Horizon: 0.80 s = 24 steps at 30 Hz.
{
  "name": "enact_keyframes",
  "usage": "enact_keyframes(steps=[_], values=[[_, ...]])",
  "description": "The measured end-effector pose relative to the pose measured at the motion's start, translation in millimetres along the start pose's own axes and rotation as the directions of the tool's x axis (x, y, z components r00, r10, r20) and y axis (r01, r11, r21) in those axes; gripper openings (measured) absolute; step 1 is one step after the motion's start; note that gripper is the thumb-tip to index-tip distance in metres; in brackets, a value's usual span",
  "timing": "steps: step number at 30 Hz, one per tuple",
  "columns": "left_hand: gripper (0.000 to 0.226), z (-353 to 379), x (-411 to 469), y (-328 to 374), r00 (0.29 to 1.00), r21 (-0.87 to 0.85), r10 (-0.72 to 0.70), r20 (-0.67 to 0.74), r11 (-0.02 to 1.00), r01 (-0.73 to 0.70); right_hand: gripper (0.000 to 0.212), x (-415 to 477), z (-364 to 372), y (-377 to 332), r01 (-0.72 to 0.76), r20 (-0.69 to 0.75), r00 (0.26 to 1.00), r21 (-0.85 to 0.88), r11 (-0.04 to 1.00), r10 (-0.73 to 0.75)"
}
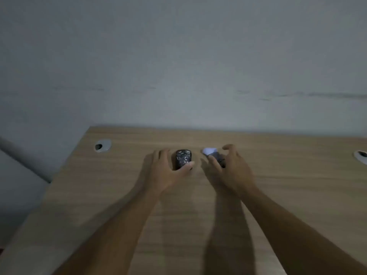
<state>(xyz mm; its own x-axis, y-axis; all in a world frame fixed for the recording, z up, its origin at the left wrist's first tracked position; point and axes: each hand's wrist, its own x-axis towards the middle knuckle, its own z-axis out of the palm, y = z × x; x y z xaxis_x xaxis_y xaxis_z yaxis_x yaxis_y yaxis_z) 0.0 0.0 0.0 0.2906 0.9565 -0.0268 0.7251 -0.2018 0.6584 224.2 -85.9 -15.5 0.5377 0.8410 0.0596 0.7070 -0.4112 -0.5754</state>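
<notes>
A dark speckled oblong object point(183, 158) lies on the wooden desk point(123, 195) near its far edge. My left hand point(168, 169) is spread around it, with the fingers along its left side and the thumb at its near end. To the right lies a second dark object point(218, 158) with a pale lavender piece point(209, 150) at its far end. My right hand point(230, 167) hovers over it with the fingers arched and the thumb lying across its near left side. The frame is too blurred to show a firm hold by either hand.
Two round cable grommets are set in the desk, one at the far left point(102, 145) and one at the right edge point(361, 155). A grey wall point(178, 66) rises right behind the desk. The desk's left edge runs diagonally toward me.
</notes>
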Motion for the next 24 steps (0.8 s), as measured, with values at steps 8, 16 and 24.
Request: enact_keyframes(steps=[8,16,24], values=[[0.105,30,-23,-31,0.96,0.217,0.221,-0.172,0.959,-0.182,0.036,-12,35,20,0.059,-0.169,0.984,0.0,0.998,-0.058],[0.101,34,-27,-35,0.955,0.272,0.238,-0.175,0.944,-0.186,0.031,-22,37,22,0.108,-0.226,0.97,0.053,0.993,-0.094],[0.096,51,-22,-31,0.928,0.394,0.223,-0.3,0.915,-0.092,0.024,-20,38,32,0.156,-0.273,0.955,0.133,0.979,-0.115]])
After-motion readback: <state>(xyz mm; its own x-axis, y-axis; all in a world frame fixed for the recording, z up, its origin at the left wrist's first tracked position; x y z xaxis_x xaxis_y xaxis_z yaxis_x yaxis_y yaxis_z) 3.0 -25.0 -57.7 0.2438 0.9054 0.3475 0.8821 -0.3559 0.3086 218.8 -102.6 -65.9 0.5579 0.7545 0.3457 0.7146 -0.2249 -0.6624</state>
